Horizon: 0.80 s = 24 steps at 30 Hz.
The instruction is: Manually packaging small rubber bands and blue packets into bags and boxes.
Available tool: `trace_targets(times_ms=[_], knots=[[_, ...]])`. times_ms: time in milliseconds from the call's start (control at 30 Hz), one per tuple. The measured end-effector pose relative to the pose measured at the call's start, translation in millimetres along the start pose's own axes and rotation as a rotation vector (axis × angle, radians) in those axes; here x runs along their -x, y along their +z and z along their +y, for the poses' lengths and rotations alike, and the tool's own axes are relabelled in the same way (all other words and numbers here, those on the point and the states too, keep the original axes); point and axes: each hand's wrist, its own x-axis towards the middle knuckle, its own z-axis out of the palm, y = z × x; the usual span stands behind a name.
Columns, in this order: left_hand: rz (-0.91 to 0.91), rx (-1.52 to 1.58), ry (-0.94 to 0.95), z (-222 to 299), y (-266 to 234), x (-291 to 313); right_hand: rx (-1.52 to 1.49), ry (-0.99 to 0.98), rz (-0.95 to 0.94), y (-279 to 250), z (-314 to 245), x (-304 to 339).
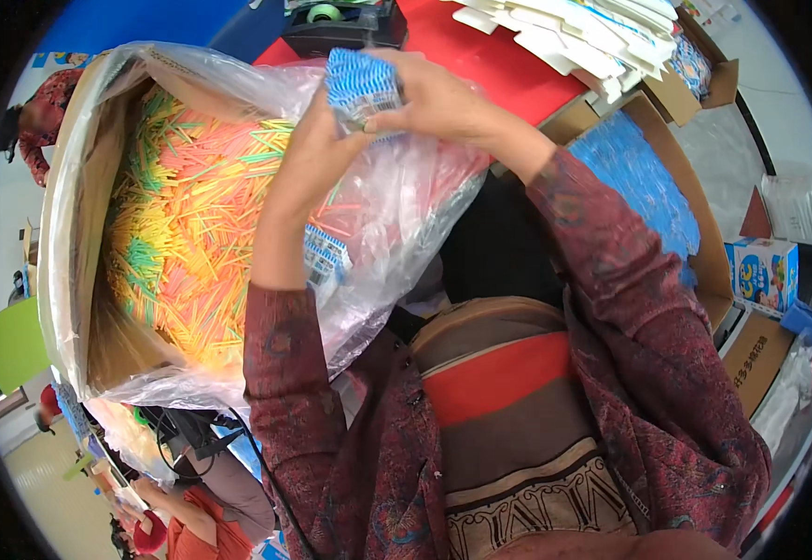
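While the left hand (pixel 317 149) and right hand (pixel 438 98) clamp a blue-and-white striped packet (pixel 359 79) over the clear liner (pixel 406 187), thin coloured sticks (pixel 205 219) lie heaped in the cardboard carton (pixel 118 341); red tabletop (pixel 513 79) shows between right hand and flattened white cartons (pixel 583 39).

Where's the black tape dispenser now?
Head view, top edge, left of centre: the black tape dispenser sits on the red tabletop, just beyond the striped pack in the left hand and right hand.

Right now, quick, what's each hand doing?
Left hand: closed on the blue packets, thumb in front.
Right hand: closed on the same packets, from the other side.
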Motion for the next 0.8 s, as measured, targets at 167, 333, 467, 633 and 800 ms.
trace_targets(times_ms=[167, 333, 467, 633, 800], knots=[[-0.001, -0.180, -0.145, 16, 11, 2, -0.003, 0.135, 0.017, -14, -12, 14], [0.046, 0.173, -0.066, 60, 15, 28, 0.095, 0.017, 0.198, -52, -62, 41], [-0.103, 0.050, -0.056, 76, 39, 55, -0.041, 0.048, 0.227, -69, -83, 102], [-0.430, -0.196, 0.056, 99, 118, 69, -0.411, 0.349, 0.232, -94, -80, 202], [-0.523, 0.132, -0.082, 98, 167, 76, -0.598, 0.749, 0.477, -107, -70, 300]])
